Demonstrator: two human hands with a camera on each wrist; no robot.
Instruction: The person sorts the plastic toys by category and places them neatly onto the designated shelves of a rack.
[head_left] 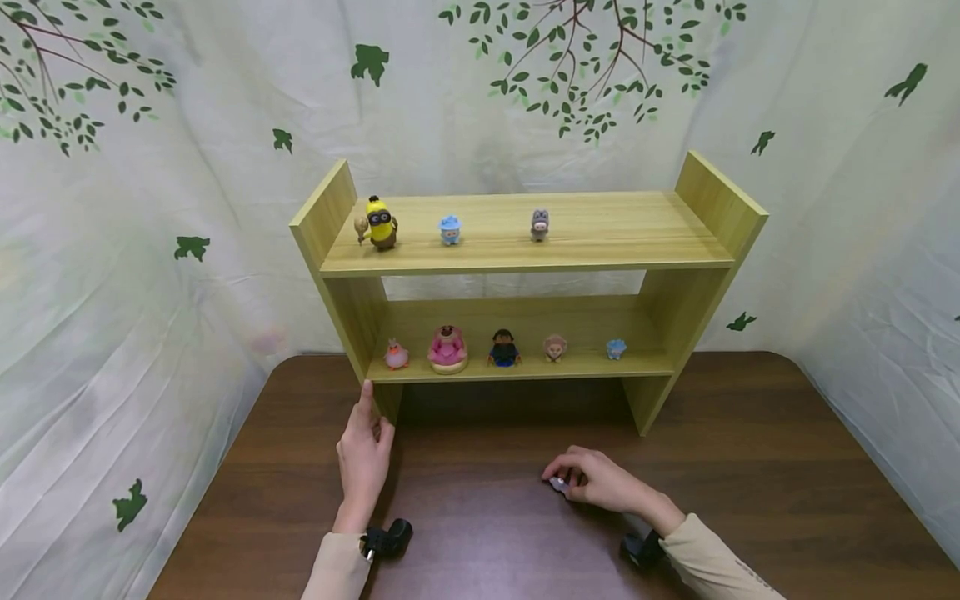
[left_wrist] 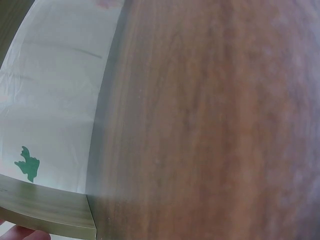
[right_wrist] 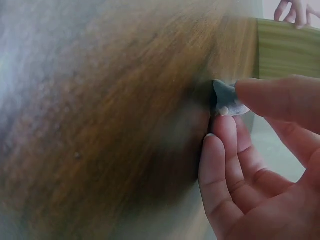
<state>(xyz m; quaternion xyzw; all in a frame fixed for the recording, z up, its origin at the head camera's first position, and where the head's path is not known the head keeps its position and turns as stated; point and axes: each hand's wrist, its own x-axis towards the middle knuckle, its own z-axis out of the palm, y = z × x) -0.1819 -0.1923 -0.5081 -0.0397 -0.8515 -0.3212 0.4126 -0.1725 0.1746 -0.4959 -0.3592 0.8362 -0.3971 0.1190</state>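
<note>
In the head view my right hand (head_left: 600, 482) is low over the table, pinching a small grey-and-white figurine (head_left: 558, 484). The right wrist view shows this figurine (right_wrist: 227, 97) between thumb and fingertips, close to the tabletop; the fingers cover part of it. My left hand (head_left: 364, 458) is at the lower left corner of a light wooden two-tier shelf (head_left: 517, 377), its straight index finger touching the front edge. Only a bit of the left fingers (left_wrist: 27, 234) shows by the board in the left wrist view.
On the upper tier stand a yellow figure (head_left: 381, 225), a blue-hatted figure (head_left: 450, 230) and a grey figure (head_left: 539, 225). The lower tier carries several figures, among them a pink bear (head_left: 447, 348) and a dark-haired figure (head_left: 504, 348). Behind the brown table (head_left: 480, 533) hangs a leaf-print curtain (head_left: 225, 167).
</note>
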